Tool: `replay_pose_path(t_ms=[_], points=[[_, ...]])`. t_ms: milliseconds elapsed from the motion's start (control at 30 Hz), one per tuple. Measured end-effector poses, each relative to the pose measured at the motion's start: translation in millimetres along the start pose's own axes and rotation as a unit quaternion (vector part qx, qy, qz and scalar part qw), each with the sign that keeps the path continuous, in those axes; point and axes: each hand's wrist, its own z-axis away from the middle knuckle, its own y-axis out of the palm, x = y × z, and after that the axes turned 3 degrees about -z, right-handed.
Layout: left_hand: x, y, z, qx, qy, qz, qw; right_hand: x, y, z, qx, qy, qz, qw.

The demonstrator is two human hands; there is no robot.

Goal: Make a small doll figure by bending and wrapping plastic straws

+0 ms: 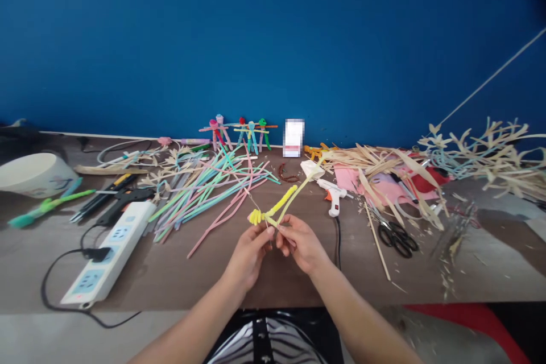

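Note:
Close together over the middle of the table, both my hands are pinched on a yellow pipe cleaner (284, 199). Its left end is wound into a tight coil (256, 216), and two lengths slant up to the right, one thick and fuzzy, one longer and paler. My left hand (248, 253) is closed below the coil, with a thin wire passing near its fingertips. My right hand (303, 243) pinches the paler length near its bend. What lies inside the curled fingers is hidden.
A pile of pastel pipe cleaners (205, 187) lies left of my hands. Beyond it stand small pipe cleaner figures (251, 136). A white glue gun (334, 196), black scissors (398, 238) and dry husk strips (371, 159) are to the right. A white power strip (113, 253) lies left.

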Motion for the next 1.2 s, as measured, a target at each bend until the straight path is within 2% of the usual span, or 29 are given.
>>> replay_pose_path(t_ms=[133,333,467,667,800,933,1200], points=[[-3.2,6.6,-9.7,-0.002,0.023,0.038,0.999,-8.4,-0.9,-1.3,-0.018,-0.017,0.027,0.999],[2.8,3.8,-17.3,-0.019,0.038,0.020,0.999,-12.4,-4.2,-0.8,-0.072,-0.057,0.125,0.988],[7.2,1.0,-20.5,-0.015,0.042,0.023,0.999,-14.7,-3.3,-0.9,-0.094,-0.088,0.204,0.971],[11.5,-2.5,-21.1,-0.031,0.032,0.061,0.997,-18.4,-3.8,0.9,-0.085,-0.133,0.308,0.938],[7.6,-1.2,-19.3,-0.021,0.003,0.088,0.996,-18.1,-5.6,2.7,-0.069,-0.184,0.370,0.908],[-2.1,-0.3,-17.3,0.001,-0.011,0.077,0.997,-13.1,-9.3,2.5,-0.043,-0.203,0.425,0.881],[-10.0,-4.1,-17.5,-0.052,-0.044,0.075,0.995,0.6,-5.7,4.1,-0.009,-0.248,0.581,0.775]])
